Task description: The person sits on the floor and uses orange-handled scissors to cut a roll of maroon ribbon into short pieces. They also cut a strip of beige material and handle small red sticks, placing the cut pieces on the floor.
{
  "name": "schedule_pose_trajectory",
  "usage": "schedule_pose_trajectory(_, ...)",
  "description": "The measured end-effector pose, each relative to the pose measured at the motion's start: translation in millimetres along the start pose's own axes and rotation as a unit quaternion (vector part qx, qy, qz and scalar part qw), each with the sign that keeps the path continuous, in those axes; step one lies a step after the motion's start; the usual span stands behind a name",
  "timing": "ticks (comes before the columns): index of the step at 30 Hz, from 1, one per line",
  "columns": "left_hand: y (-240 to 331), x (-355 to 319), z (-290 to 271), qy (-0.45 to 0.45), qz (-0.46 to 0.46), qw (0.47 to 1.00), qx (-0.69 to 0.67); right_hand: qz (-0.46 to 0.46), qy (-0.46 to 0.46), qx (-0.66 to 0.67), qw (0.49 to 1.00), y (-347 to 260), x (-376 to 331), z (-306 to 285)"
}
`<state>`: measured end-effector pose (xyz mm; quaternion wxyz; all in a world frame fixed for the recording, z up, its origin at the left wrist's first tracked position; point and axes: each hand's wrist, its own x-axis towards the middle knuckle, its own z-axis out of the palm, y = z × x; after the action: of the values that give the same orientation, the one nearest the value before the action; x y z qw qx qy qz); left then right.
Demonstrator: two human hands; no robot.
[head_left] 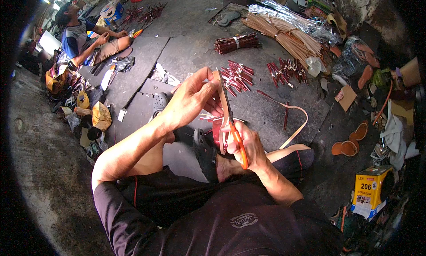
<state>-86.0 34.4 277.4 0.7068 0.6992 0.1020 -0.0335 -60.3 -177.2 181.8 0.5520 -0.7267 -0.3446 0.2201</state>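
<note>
My left hand (190,98) is raised in front of me, thumb and fingers pinched on the upper end of a tan strip (223,98). Closed around the orange handle of a pair of scissors (240,146), my right hand (252,143) sits lower and to the right. The scissors point up and away, with their blades alongside the strip and near my left fingertips. Whether the blades touch the strip, I cannot tell. Below the blades hangs a glossy dark red piece (217,134), partly hidden by the strip and my right hand.
Dark red strip bundles (237,77) lie on the floor ahead, near a banded bundle (236,43) and long tan strips (284,36). A curled tan strip (304,118) lies right. Orange sandals (345,147) and a yellow box (370,189) are farther right. Another person (84,38) sits far left.
</note>
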Motion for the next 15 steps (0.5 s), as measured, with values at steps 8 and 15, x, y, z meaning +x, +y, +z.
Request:
schedule_pose_trajectory(8, -12, 2, -1, -0.006, 0.043, 0.999, 0.028, -0.003, 0.029, -0.018, 0.999, 5, -3, 2)
schedule_pose_trajectory(15, -16, 1, -27, 0.09, 0.093, 0.991, 0.039, 0.207, 0.258, 0.156, 0.931, 50, -23, -92)
